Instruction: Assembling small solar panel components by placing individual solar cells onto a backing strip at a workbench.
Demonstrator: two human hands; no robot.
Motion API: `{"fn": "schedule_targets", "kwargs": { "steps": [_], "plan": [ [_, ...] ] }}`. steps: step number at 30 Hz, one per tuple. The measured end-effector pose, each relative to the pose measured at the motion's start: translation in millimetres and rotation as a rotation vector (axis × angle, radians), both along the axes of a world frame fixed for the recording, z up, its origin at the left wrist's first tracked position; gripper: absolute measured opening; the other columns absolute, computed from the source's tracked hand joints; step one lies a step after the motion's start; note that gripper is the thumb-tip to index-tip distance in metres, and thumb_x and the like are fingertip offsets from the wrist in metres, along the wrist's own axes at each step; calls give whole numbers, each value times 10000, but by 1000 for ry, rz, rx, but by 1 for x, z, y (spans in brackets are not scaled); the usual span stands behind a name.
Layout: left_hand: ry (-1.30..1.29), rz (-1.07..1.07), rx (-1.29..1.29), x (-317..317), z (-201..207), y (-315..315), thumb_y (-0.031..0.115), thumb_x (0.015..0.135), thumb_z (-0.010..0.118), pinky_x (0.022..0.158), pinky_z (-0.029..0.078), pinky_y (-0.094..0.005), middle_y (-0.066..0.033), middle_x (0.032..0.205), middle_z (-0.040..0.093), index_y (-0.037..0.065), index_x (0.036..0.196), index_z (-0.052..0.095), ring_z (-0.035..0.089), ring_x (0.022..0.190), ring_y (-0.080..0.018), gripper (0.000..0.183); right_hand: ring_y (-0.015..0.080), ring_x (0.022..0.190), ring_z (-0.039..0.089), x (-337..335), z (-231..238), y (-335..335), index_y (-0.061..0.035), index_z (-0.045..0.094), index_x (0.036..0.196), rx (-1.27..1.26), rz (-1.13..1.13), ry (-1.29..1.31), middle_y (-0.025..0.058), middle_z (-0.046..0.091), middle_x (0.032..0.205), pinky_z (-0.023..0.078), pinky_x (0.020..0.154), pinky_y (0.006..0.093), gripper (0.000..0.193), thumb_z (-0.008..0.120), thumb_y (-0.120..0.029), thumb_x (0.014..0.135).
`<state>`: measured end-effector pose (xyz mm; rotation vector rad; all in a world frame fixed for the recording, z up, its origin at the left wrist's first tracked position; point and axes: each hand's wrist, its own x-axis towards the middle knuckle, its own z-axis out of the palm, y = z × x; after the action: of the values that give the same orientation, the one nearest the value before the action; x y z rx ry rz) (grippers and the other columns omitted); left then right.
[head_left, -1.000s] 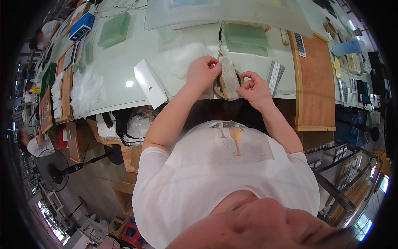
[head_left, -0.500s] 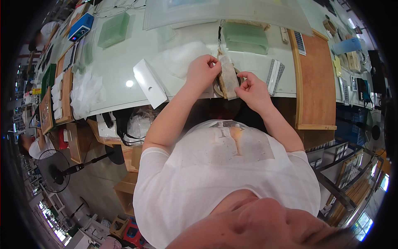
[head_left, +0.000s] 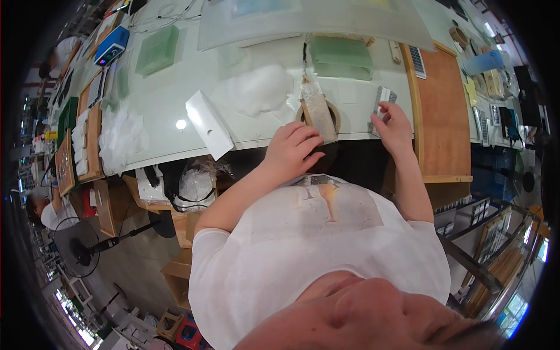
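Observation:
A long, narrow block point(head_left: 318, 108) with a greyish, worn top lies across a brown ring point(head_left: 335, 118), possibly a tape roll, near the table's front edge. My left hand point(head_left: 291, 147) is at the block's near end, fingers and thumb apart, its fingertips by or touching the edge. To the right lies a small stack of grey and white strips point(head_left: 383, 95). Over the near part of that stack is my right hand point(head_left: 395, 125), thumb and forefinger apart; whether they touch a strip I cannot tell. My right hand partly hides the strips.
A white box-like piece point(head_left: 209, 123) lies at left, beside a crumpled translucent sheet point(head_left: 259, 90). Green translucent blocks point(head_left: 341, 57) stand behind the long block. A wooden board point(head_left: 446, 111) borders the right. A translucent panel point(head_left: 321, 20) spans the far side. A blue device point(head_left: 112, 45) sits far left.
Both hands have left the top of the long block. The left has drawn back toward me to its near end; the right has moved right to the strips.

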<state>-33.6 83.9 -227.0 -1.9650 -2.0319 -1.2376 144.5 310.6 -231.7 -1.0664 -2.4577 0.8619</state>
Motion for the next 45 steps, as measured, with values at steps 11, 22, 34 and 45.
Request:
{"fn": "schedule_targets", "kwargs": {
  "steps": [11,22,34,45],
  "plan": [
    [113,-35,42,1,-10,-8,53,651,753,777,484,-333,-10,985,616,102,939,667,561,947,-235,304,346,1152,459,-1,-3,78,-38,589,1168,279,191,-206,168,515,1231,380,993,407,572,740,-328,698],
    [61,29,90,-1,-19,-23,59,642,775,779,490,-333,-19,977,628,96,927,666,565,921,-257,307,227,844,601,-10,1,82,-9,641,980,82,91,-22,106,634,883,479,760,334,317,735,-155,714],
    [44,29,126,1,-21,-22,44,650,765,756,491,-333,-25,953,630,84,891,665,574,908,-253,264,239,945,613,-12,-18,98,29,615,1064,-154,73,14,145,628,1009,497,816,323,346,704,-121,766],
    [48,35,133,2,-21,-22,44,653,755,746,494,-327,-27,945,625,78,881,658,583,902,-248,249,283,976,579,-14,-4,88,2,637,1032,198,210,-96,142,599,1049,483,804,349,307,692,-146,769]
  ]
}}
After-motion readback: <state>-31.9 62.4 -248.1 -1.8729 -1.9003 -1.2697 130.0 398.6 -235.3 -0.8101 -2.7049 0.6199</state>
